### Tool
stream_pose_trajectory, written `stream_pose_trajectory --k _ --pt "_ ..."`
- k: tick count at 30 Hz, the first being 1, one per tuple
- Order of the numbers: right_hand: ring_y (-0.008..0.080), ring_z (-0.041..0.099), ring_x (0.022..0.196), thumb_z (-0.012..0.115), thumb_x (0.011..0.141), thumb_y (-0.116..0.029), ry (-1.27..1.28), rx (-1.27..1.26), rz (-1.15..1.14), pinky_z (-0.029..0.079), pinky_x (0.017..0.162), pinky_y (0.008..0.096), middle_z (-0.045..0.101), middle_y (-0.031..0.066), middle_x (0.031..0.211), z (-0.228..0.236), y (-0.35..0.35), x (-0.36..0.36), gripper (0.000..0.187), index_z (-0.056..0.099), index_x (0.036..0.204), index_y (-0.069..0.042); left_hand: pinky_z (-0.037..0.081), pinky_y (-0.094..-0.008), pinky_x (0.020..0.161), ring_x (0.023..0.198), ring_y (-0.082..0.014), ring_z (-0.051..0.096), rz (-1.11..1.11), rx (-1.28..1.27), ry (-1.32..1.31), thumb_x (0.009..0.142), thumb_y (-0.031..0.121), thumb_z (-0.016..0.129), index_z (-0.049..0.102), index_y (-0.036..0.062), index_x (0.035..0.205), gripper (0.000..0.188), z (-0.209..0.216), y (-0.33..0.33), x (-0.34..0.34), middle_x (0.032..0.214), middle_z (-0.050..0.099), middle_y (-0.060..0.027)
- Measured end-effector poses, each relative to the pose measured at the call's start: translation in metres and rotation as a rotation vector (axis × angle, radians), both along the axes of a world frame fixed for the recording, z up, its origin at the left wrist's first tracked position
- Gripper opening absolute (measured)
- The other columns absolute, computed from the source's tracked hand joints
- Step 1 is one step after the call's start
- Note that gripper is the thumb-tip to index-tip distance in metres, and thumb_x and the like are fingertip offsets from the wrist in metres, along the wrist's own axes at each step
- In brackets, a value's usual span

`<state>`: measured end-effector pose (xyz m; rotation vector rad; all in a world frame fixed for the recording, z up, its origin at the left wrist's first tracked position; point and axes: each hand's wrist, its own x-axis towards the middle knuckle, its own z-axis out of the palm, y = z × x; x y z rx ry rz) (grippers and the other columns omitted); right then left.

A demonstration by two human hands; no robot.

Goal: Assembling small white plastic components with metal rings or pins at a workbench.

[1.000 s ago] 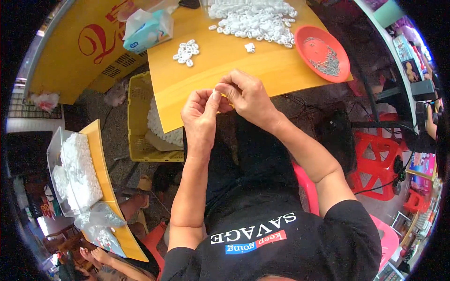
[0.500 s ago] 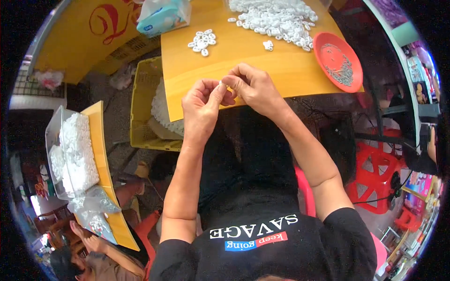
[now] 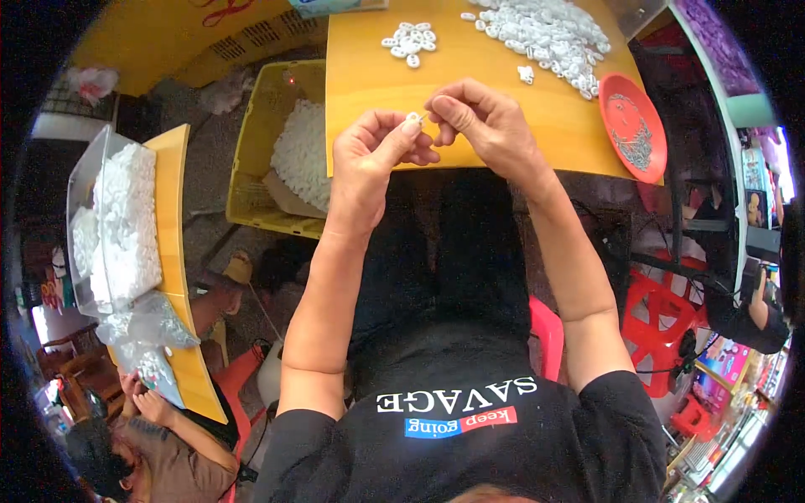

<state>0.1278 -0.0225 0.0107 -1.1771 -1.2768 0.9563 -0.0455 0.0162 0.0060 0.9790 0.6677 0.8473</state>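
Note:
Between the thumb and fingers of my left hand point(image 3: 366, 155) is a small white oval plastic piece point(image 3: 412, 118), held over the table's near edge. My right hand point(image 3: 495, 130) is closed in a pinch just right of it, with a small gap between the hands. Whatever sits in that pinch is too small to make out. Beyond my hands lies a small group of similar white oval pieces point(image 3: 411, 42). A large heap of white pieces point(image 3: 549, 33) spreads at the far right, with a little white cluster point(image 3: 526, 75) in front of it.
A red dish point(image 3: 615, 94) of small metal pins stands at the yellow table's point(image 3: 360, 92) right edge. A yellow crate point(image 3: 237, 168) with white pieces is on the left. Farther left, a clear bin point(image 3: 88, 172) and a plastic bag point(image 3: 138, 323) rest on a board beside a co-worker point(image 3: 180, 444).
My hands have drawn a little apart, showing the white piece in my left fingers. The whole view has shifted. The co-worker's hands have come together at the bag.

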Motion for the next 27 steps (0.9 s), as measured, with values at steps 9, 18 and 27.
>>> stream_pose_trajectory --k 9,18,27 --pt "0.0163 0.061 0.062 0.065 0.088 -0.009 -0.419 0.143 -0.04 0.048 0.055 0.0278 0.062 0.0112 0.074 0.017 0.001 -0.012 0.013 0.062 0.088 0.003 0.054 -0.0254 0.064 0.068 -0.0147 0.066 0.002 0.028 0.024 0.092 0.011 0.062 0.059 -0.0029 0.092 0.014 0.002 -0.005 -0.002 0.081 0.067 -0.0102" --pt "0.0113 0.06 0.062 0.062 0.092 -0.013 -0.191 -0.067 -0.098 0.049 0.057 0.0255 0.063 0.0073 0.074 -0.003 -0.001 -0.017 0.016 0.062 0.091 0.003 0.053 -0.0256 0.065 0.068 -0.0156 0.066 0.097 0.065 0.033 0.092 0.01 0.063 0.06 -0.0026 0.093 0.013 -0.015 -0.005 0.005 0.08 0.067 -0.0099" --pt "0.025 0.066 0.069 0.068 0.085 -0.028 -0.851 0.172 -0.433 0.051 0.061 0.038 0.067 0.0111 0.082 -0.027 0.075 0.014 0.023 0.066 0.085 -0.005 0.053 -0.0245 0.064 0.067 -0.014 0.065 0.139 0.075 0.007 0.092 0.01 0.062 0.058 -0.0017 0.091 0.012 -0.009 0.003 0.002 0.079 0.064 -0.0079"
